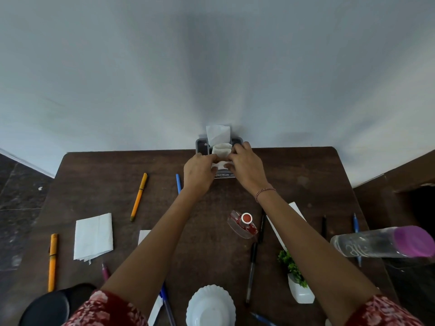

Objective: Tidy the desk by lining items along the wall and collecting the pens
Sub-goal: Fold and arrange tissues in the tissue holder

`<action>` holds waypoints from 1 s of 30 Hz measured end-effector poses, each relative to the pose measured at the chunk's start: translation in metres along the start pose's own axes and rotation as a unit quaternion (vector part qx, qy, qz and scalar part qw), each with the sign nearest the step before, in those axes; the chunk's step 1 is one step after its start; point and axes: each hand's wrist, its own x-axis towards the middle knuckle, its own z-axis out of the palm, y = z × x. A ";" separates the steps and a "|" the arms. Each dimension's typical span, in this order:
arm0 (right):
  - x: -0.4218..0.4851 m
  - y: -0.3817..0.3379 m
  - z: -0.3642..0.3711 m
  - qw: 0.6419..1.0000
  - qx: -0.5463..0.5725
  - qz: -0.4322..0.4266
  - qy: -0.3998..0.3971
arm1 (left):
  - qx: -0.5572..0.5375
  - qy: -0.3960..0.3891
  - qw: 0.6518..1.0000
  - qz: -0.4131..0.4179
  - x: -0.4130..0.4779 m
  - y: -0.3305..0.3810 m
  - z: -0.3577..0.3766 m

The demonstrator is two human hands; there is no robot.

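Observation:
A grey desk organizer [201,144] stands against the wall at the far middle of the brown desk [294,175]. White tissues [217,135] stick up out of it. My left hand [199,171] and my right hand [244,164] both pinch a folded white tissue [221,150] at the organizer's front. Pens lie scattered: an orange pen [139,196], a blue pen [178,183], a second orange pen [52,262], black pens [251,271] and a blue pen [355,223] at the right.
A folded tissue [93,235] lies at the left. A red-capped small bottle [243,223], a white strip of paper [287,222], a small plant in a white pot [297,282], a white bowl [210,307] and a lying water bottle with a purple cap [381,242] occupy the near half.

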 end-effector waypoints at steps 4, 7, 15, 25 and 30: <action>-0.001 -0.002 -0.008 0.999 -0.028 -0.015 -0.015 | -0.030 0.025 0.999 -0.022 -0.010 -0.004 -0.005; -0.005 -0.003 -0.020 1.000 -0.012 0.000 -0.025 | -0.057 0.047 0.996 -0.054 -0.021 -0.009 -0.012; -0.032 -0.052 -0.065 0.990 0.100 0.050 0.080 | -0.145 0.135 0.970 -0.138 -0.061 -0.039 -0.034; -0.080 -0.137 -0.032 0.976 0.216 -0.001 0.041 | -0.148 0.133 0.953 -0.230 -0.119 -0.087 -0.059; -0.097 -0.160 -0.004 0.963 0.269 0.026 -0.017 | -0.137 0.088 0.953 -0.256 -0.145 -0.108 -0.055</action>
